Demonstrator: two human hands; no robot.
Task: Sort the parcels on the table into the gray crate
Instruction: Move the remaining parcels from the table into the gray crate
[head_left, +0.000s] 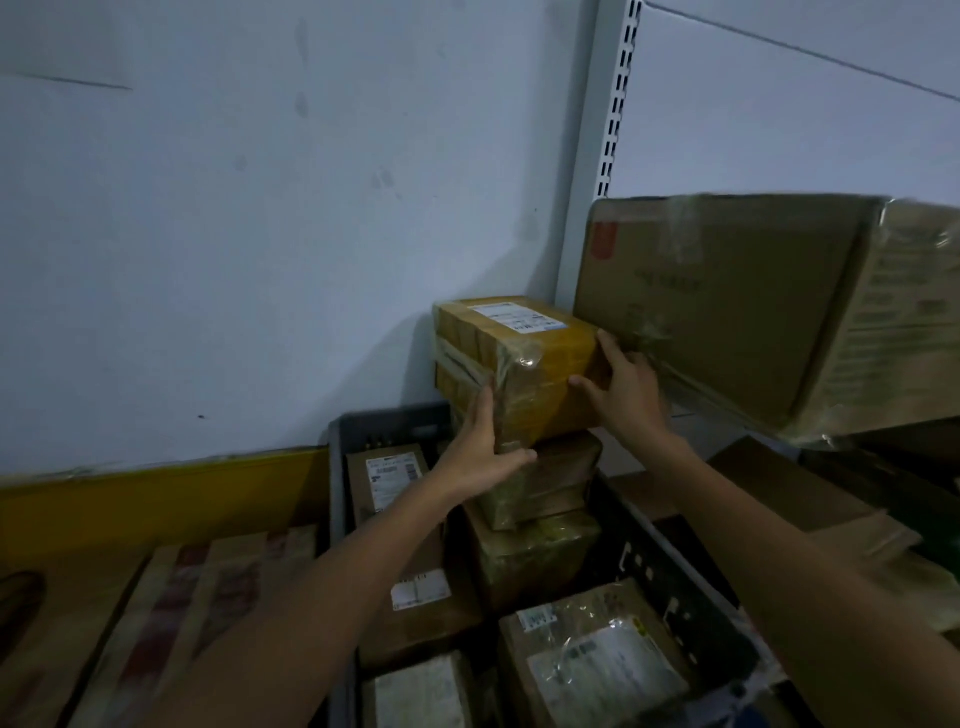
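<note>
Your left hand (480, 452) and right hand (626, 392) press, fingers nearly straight, on opposite sides of a boxy, glossy tape-wrapped cardboard parcel (519, 364). It tops a stack at the far end of the gray crate (387, 423). The labels are unreadable in the dim light, your arms hide lower parcels, and the crate's near end is cut off.

A pale wall (208, 208) is seen behind, marked with dark smudges. A white slotted upright (615, 104) is fixed at its right edge, and a yellow strip (156, 499) is run along its foot
</note>
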